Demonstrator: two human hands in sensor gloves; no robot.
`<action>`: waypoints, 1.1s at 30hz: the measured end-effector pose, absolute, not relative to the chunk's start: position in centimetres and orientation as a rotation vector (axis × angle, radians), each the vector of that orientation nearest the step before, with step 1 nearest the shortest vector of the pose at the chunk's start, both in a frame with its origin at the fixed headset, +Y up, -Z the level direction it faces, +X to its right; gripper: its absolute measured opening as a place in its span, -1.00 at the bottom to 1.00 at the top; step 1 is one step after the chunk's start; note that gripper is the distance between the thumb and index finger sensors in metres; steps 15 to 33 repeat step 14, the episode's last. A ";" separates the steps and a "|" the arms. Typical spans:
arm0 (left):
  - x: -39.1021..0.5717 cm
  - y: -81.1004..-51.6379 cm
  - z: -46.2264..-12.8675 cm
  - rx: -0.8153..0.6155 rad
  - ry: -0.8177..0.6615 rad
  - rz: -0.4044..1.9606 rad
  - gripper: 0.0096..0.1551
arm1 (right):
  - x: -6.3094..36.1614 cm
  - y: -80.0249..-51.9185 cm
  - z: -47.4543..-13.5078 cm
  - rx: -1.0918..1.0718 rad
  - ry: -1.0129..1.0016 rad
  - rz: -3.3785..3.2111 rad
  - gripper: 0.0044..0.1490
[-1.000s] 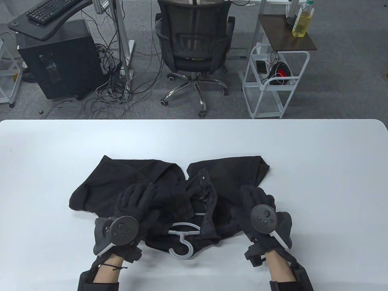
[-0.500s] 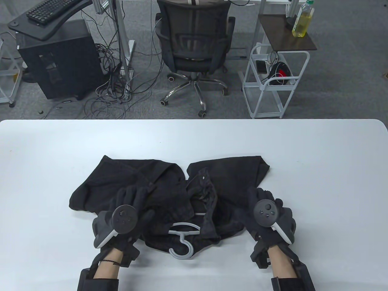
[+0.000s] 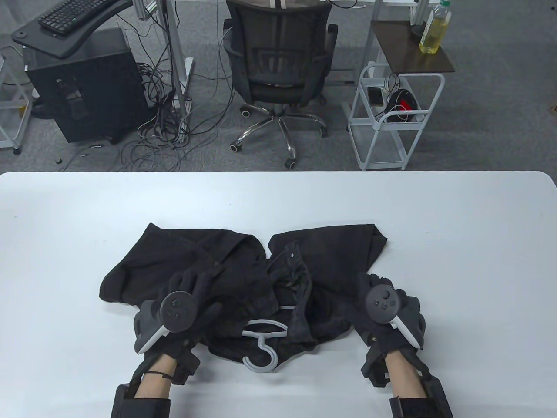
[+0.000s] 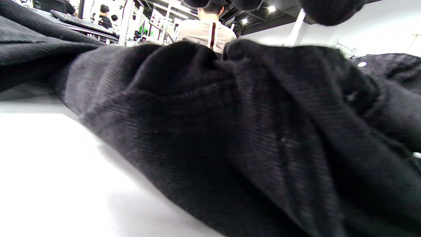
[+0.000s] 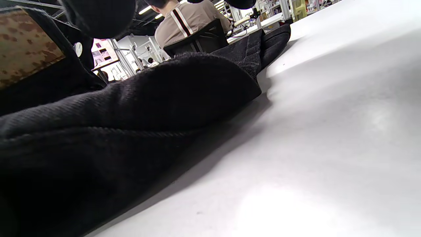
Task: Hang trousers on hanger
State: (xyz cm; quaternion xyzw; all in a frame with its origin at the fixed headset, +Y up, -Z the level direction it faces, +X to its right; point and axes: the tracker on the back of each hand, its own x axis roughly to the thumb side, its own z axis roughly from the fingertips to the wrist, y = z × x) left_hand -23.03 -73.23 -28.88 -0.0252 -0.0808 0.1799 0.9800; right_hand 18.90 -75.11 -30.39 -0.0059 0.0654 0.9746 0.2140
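Black trousers [image 3: 243,270] lie crumpled on the white table [image 3: 457,244], near the middle of its front half. A pale grey hanger [image 3: 261,346] lies under their near edge, with only its hook and neck showing. My left hand [image 3: 193,283] rests on the left part of the trousers with fingers spread. In the left wrist view its fingertips [image 4: 329,10] hang above the cloth [image 4: 230,131]. My right hand [image 3: 378,283] lies over the right edge of the trousers. In the right wrist view its fingertips [image 5: 98,16] are above the fabric [image 5: 131,108]. Neither hand holds anything.
Beyond the table's far edge stand an office chair [image 3: 276,56], a white wire cart [image 3: 391,117], a side table with a bottle [image 3: 434,28], and a black computer case with cables [image 3: 87,87].
Both hands have drawn back a little toward the near edge, the right one also shifting right. The trousers and hanger have not moved.
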 end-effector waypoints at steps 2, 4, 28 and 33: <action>-23.0 -73.2 -28.8 -0.049 -0.168 0.362 -0.09 | 19.0 -75.0 -30.3 -0.015 0.179 2.698 0.09; -22.9 -73.1 -28.7 -0.045 -0.175 0.366 -0.09 | 19.0 -74.8 -30.2 -0.015 0.174 2.693 0.09; -22.7 -72.8 -28.4 -0.034 -0.200 0.377 -0.10 | 19.1 -74.7 -30.2 0.000 0.180 2.688 0.08; -22.7 -72.8 -28.4 -0.034 -0.200 0.377 -0.10 | 19.1 -74.7 -30.2 0.000 0.180 2.688 0.08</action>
